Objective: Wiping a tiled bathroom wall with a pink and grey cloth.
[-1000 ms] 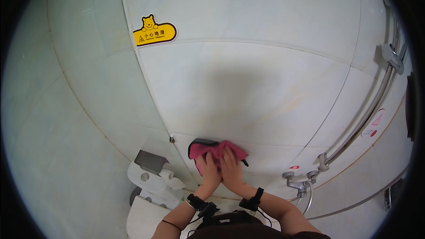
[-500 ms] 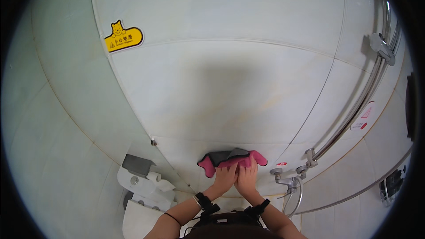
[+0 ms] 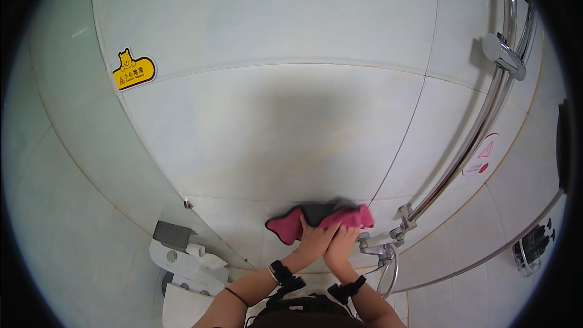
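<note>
A pink and dark-grey cleaning cloth [image 3: 286, 226] lies bunched against the white tiled wall [image 3: 285, 140], low down. My left hand [image 3: 315, 240] holds its middle, with the thumb over the pink side. Right beside it, my right hand [image 3: 342, 246] grips the cloth's right part, fingers pointing up toward the wall. The two hands touch, and some fingertips are hidden in the folds. Just right of the cloth is the chrome shower mixer tap [image 3: 384, 252]; a small red label on the wall is partly covered by the cloth.
A shower rail [image 3: 467, 158] with a holder [image 3: 504, 56] runs up the right wall. At left, a glass panel [image 3: 73, 103] stands in front of a toilet [image 3: 185, 307] with a grey box [image 3: 173, 235] and paper roll. Dark bottles [image 3: 534, 246] sit in a rack far right.
Both hands have slid the cloth rightward along the wall, closer to the mixer tap, and it now partly covers the small red label. My view has shifted to the right.
</note>
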The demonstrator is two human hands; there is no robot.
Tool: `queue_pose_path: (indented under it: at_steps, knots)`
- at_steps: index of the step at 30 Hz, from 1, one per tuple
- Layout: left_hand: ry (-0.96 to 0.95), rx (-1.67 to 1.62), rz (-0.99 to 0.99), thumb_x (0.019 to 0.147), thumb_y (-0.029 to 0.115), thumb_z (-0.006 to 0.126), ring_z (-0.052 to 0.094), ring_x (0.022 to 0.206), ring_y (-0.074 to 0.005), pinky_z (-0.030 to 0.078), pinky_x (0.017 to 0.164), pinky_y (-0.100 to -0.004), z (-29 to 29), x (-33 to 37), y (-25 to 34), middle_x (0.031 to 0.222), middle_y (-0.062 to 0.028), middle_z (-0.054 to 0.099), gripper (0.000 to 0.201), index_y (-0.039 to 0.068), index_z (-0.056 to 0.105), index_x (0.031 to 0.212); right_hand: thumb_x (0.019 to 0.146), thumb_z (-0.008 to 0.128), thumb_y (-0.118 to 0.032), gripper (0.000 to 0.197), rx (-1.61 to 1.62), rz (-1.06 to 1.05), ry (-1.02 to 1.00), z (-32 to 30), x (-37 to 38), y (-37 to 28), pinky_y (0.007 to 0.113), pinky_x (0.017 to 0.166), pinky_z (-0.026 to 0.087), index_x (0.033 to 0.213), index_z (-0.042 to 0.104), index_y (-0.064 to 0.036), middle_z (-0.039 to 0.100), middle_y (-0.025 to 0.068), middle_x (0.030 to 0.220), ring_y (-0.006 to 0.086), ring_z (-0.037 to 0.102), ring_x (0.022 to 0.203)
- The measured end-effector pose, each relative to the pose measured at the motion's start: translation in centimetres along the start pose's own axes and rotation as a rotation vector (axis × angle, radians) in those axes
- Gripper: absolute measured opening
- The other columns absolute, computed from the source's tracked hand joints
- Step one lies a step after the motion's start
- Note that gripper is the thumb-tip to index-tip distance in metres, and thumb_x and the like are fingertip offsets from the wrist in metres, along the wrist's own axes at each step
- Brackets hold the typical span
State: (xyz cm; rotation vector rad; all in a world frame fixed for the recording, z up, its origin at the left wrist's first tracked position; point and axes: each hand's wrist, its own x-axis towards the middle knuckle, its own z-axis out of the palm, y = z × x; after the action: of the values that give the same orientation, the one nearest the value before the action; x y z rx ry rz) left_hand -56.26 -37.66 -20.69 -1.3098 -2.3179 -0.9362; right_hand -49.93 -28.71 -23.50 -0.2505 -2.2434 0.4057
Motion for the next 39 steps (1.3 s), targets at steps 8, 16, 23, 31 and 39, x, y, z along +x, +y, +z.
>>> queue_pose_path:
  at_steps: [8, 16, 23, 31, 39]
  knots:
    - [0.229, 0.159, 0.216, 0.086, 0.023, 0.059, 0.051, 0.115, -0.0383, 0.024, 0.094, -0.0791, -2.6, 1.7, 1.1, 0.121, -0.0146, 0.055, 0.039, 0.013, 0.060, 0.123, 0.071, 0.069, -0.012, 0.068, 0.153, -0.051, 0.037, -3.7, 3.1, -2.6, 0.065, 0.102, 0.027, 0.128, 0.040, 0.0102, 0.036, 0.0339, 0.128, 0.0559, 0.034, 0.121]
    - [0.359, 0.198, 0.253, 0.086, 0.022, 0.061, 0.040, 0.116, -0.0421, 0.019, 0.096, -0.0796, -6.8, 8.7, 6.1, 0.111, -0.0180, 0.048, 0.037, 0.013, 0.059, 0.122, 0.082, 0.062, -0.010, 0.054, 0.155, -0.001, 0.287, -7.0, 9.2, -3.3, 0.057, 0.102, 0.028, 0.128, 0.042, 0.0071, 0.037, 0.0308, 0.130, 0.0493, 0.036, 0.122]
    - [0.169, 0.175, 0.251, 0.085, 0.023, 0.060, 0.036, 0.125, -0.0467, 0.017, 0.097, -0.0807, -1.9, 2.5, 2.2, 0.119, -0.0221, 0.047, 0.040, 0.014, 0.058, 0.124, 0.078, 0.065, -0.010, 0.061, 0.206, 0.036, 0.049, -4.5, 3.3, -2.2, 0.059, 0.101, 0.029, 0.131, 0.041, 0.0078, 0.036, 0.0312, 0.135, 0.0512, 0.035, 0.124]
    - [0.469, 0.227, 0.242, 0.084, 0.020, 0.059, 0.044, 0.108, -0.0393, 0.027, 0.099, -0.0717, -14.0, 12.9, 9.7, 0.110, -0.0173, 0.047, 0.044, 0.010, 0.056, 0.126, 0.077, 0.065, -0.008, 0.058, 0.123, -0.165, 0.301, -12.8, 15.0, -6.2, 0.054, 0.101, 0.032, 0.130, 0.046, 0.0061, 0.042, 0.0293, 0.130, 0.0501, 0.039, 0.123]
    - [0.336, 0.308, 0.129, 0.084, 0.021, 0.062, 0.039, 0.120, -0.0443, 0.020, 0.101, -0.0745, -7.7, 3.0, 3.0, 0.121, -0.0197, 0.045, 0.050, 0.013, 0.053, 0.133, 0.078, 0.066, -0.006, 0.056, 0.181, -0.097, 0.074, -6.2, 6.4, -6.1, 0.056, 0.101, 0.033, 0.129, 0.045, 0.0068, 0.040, 0.0298, 0.132, 0.0487, 0.040, 0.121]
